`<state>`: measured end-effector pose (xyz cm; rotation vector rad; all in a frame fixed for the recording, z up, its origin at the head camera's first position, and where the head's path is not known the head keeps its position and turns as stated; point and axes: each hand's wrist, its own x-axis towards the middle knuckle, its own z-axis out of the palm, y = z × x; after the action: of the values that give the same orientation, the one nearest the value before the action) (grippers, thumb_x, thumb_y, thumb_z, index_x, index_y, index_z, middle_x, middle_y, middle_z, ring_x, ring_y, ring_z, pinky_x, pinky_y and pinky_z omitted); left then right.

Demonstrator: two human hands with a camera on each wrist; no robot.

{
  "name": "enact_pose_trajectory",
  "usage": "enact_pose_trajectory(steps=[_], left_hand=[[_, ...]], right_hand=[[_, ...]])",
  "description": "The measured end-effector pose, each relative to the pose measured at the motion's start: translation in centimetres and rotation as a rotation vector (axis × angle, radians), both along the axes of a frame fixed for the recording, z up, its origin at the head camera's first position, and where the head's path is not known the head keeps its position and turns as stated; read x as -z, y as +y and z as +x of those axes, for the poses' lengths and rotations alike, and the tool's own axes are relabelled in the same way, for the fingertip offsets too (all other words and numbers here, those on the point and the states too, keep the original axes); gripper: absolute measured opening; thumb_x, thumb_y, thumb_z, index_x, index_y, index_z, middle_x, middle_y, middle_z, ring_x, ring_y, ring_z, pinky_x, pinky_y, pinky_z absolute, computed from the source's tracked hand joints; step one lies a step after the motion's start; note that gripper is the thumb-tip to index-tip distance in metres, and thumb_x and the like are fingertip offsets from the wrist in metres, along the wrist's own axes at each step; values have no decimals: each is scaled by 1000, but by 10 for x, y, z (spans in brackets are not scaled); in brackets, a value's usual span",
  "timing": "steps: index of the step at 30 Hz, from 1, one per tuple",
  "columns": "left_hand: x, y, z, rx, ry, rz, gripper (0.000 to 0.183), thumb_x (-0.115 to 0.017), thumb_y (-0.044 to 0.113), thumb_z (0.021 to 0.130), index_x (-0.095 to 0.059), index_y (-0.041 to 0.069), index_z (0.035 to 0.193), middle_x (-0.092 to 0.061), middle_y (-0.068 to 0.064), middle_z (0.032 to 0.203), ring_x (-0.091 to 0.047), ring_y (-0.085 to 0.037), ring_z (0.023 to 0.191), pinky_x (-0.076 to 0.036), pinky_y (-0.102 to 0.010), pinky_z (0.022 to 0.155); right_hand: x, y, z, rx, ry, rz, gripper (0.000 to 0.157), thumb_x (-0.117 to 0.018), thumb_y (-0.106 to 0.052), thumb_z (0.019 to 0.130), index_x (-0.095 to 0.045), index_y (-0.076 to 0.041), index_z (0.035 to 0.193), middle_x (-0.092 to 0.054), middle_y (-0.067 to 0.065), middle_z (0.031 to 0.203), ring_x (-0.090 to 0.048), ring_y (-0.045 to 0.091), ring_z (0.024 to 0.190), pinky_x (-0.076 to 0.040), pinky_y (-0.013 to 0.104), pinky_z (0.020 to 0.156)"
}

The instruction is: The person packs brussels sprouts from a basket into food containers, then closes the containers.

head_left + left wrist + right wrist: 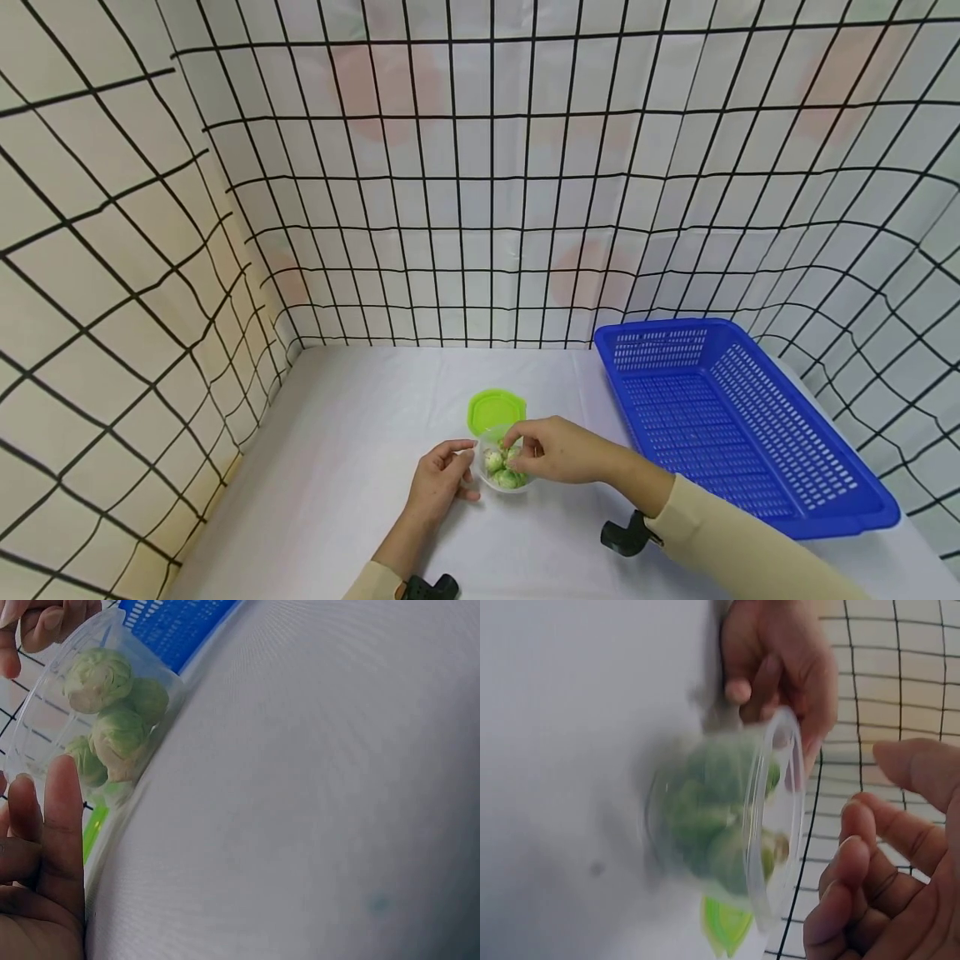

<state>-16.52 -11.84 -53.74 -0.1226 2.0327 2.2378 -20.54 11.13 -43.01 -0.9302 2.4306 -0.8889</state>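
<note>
A clear round plastic tub (761,892) stands on the table with several green-and-white Brussels sprouts (507,478) inside. At the tub's left side is my left hand (441,475), its fingertips right by the rim. My right hand (558,450) hovers over the tub's right part, thumb and fingers bent and apart. Nothing shows between that thumb and the fingers in the right wrist view. Just behind the tub lies a bright green lid (497,408).
A large blue perforated basket (765,392) occupies the right side of the table, which has a white cover (360,417). Black wire grid (491,175) encloses the back and both sides.
</note>
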Motion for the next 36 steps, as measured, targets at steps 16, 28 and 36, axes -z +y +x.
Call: enact_pose_trajectory(steps=[16, 28, 36], left_hand=[[-2, -1, -1, -17, -59, 31, 39, -60, 21, 102, -61, 0, 134, -56, 0, 71, -49, -6, 46, -64, -29, 56], [-17, -5, -23, -89, -151, -62, 41, -61, 24, 99, -61, 6, 136, -62, -1, 84, -32, -4, 48, -60, -23, 52], [-20, -6, -57, -117, -66, -351, 38, -63, 23, 96, -65, 7, 130, -61, -9, 99, -49, -12, 66, -62, -27, 53]], right_hand=[[12, 2, 30, 439, 25, -194, 26, -70, -24, 96, -69, -11, 119, -57, -4, 76, -47, 9, 61, -40, 21, 50], [56, 24, -3, 805, -171, -447, 30, -65, -22, 100, -67, -1, 120, -62, 8, 80, -55, 14, 62, -49, 22, 55], [94, 27, -37, 729, -278, -473, 34, -66, -18, 98, -64, -2, 128, -54, 3, 67, -52, 11, 53, -49, 21, 47]])
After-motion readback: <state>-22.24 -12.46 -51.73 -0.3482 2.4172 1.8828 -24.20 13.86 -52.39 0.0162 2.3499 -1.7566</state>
